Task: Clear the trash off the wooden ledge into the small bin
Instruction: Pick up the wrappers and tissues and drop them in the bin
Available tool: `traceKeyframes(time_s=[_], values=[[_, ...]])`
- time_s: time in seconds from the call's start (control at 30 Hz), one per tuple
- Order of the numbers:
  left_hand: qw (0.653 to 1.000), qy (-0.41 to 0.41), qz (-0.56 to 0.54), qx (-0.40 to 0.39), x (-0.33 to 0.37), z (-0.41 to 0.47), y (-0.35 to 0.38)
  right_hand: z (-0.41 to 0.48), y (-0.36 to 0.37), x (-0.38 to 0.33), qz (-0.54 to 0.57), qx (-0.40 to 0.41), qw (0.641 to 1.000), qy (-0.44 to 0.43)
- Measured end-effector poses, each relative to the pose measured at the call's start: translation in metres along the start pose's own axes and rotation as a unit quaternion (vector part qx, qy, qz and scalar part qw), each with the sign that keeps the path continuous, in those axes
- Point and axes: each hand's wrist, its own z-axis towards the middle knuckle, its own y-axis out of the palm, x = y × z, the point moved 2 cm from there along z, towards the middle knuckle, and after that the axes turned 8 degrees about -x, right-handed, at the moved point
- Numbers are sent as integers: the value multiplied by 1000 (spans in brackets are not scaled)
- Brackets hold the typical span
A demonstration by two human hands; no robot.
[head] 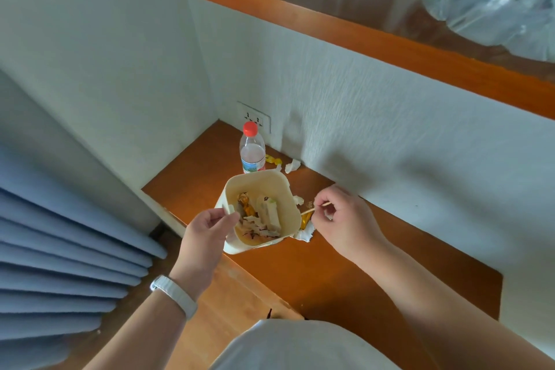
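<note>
Head camera looked down on the wooden ledge [345, 273], which ran from the centre of the frame toward the lower right below a white wall. The left hand [207, 230] gripped the near-left rim of the small cream bin [288, 189], thumb over the edge, and held it tilted at the middle of the frame with its mouth open toward the person. Inside it lay wrappers, torn paper and a pale carton-like piece. The right hand [342, 216], just right of the bin, pinched a thin wooden stick [313, 209] between thumb and fingertips, its free end pointing at the bin's rim but not yet over the opening.

Trash remained on the ledge: a crumpled white paper with a gold wrapper [306, 230] touching the bin's right side, a white scrap [292, 165] and a yellow candy wrapper [271, 158] near the wall above the bin, and a red-capped plastic bottle [251, 149] standing upright just behind the bin.

By my reading, the step in hand was dropping the stick, with the task roughly midway. The next move called for carrying the stick leftward over the rim and letting go, while the left hand kept the bin steady; the stick's length might make it catch on the edge unless tipped downward first.
</note>
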Motion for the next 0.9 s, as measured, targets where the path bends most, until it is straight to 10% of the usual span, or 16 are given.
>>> traceKeyframes(time_s=[0.57,0.9], values=[[1000,-13,17,5,2,12,7,18,47,62,37,-82,990,105],[998,-46,-6,35,2,12,4,28,97,159,-155,-222,947,173]])
